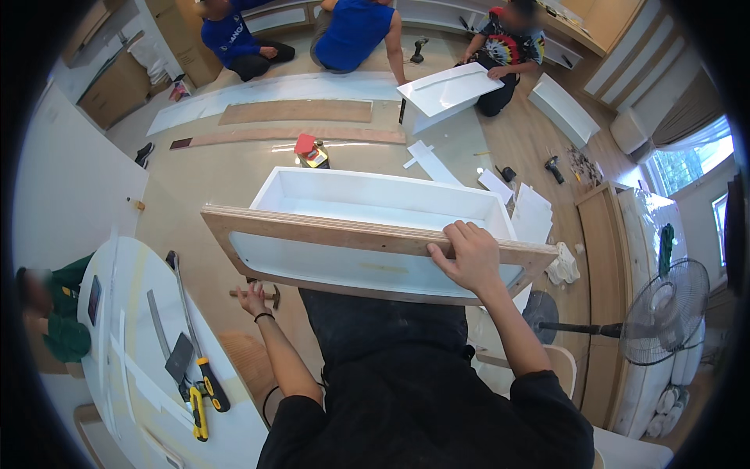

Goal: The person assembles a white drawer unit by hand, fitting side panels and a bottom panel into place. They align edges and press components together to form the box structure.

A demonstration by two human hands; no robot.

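Note:
A white drawer [383, 205] with a plywood-edged front panel [375, 264] rests across my lap, its pale inset face tilted toward me. My right hand [473, 258] is closed over the panel's upper edge, right of the middle, with the thumb on the near side. My left hand [254, 301] is low by the panel's lower left corner. Its fingers appear closed round the handle of a hammer [276, 296], whose head shows right of the hand and handle end to the left. The drawer's underside is hidden.
A white table [148, 344] at left bears a long screwdriver [211, 383] and a yellow utility knife [198, 414]. A fan [664, 313] stands at right. Beyond lie boards [297, 112] and a cordless drill [554, 170]; several people sit nearby, one holding a white panel [449, 86].

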